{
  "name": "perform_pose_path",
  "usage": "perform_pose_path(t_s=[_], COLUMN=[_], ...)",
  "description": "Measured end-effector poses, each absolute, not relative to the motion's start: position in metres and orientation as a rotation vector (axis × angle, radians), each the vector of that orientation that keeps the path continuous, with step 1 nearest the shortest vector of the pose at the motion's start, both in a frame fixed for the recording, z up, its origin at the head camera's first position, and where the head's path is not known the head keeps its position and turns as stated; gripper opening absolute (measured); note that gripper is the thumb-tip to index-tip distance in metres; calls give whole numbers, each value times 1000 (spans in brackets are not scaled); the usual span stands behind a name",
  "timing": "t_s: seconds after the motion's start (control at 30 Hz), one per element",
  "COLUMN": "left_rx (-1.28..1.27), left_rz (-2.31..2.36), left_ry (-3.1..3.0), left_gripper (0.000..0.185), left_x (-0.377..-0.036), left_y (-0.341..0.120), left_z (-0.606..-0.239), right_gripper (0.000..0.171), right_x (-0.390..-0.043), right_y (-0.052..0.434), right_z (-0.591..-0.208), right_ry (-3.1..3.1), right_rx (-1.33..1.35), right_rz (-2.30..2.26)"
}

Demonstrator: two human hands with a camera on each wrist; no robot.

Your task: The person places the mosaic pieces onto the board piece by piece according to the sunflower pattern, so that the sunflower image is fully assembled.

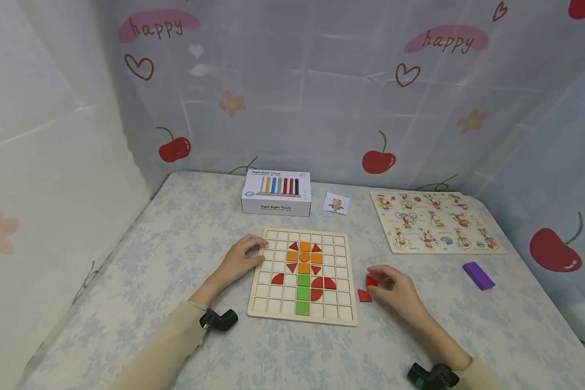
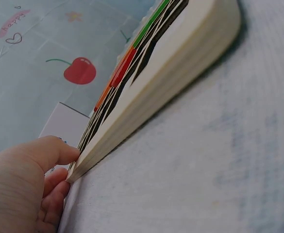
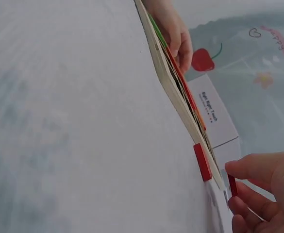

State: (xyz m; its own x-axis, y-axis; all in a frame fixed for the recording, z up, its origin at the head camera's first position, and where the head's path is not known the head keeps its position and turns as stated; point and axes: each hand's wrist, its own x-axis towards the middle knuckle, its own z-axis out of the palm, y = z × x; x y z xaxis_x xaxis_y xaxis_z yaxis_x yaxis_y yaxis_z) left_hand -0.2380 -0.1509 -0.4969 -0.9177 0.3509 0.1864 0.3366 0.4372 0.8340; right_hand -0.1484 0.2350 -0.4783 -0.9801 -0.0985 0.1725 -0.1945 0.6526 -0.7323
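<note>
A square wooden grid board (image 1: pixel 268 310) lies flat, with orange, green and red pieces set in a flower pattern. My left hand (image 1: pixel 239 259) holds its left edge; in the left wrist view the thumb (image 2: pixel 59 151) lies at the edge with curled fingers beside it. To the right of the board, my right hand (image 1: pixel 397 290) pinches a red piece (image 1: pixel 371 281) between thumb and fingers, seen edge-on as a thin red tile (image 3: pixel 232 185) in the right wrist view. Another red quarter-circle piece (image 1: pixel 364 296) lies on the table beside the board.
Behind the board stand a white toy box (image 1: pixel 275 206) and a small pattern card (image 1: pixel 337 203). A wooden picture puzzle (image 1: pixel 421 219) lies at the back right, with a purple block (image 1: pixel 478 275) in front of it. Each wrist wears a black camera.
</note>
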Motion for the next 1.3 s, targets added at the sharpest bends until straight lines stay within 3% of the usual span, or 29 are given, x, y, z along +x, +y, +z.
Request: perform_pose_path(t_s=[0.7,1.3], left_rx=[615,600], left_rz=[1534,1520], left_ry=[2641,2659], left_gripper=[31,31], left_x=[-240,-239], left_y=[-149,-150], left_z=[-497,-497], right_gripper=[29,30], right_x=[-171,-177], right_y=[99,79], right_z=[-468,-470], right_ry=[-2667,-2718], right_rx=[676,744], right_rz=[1546,1455])
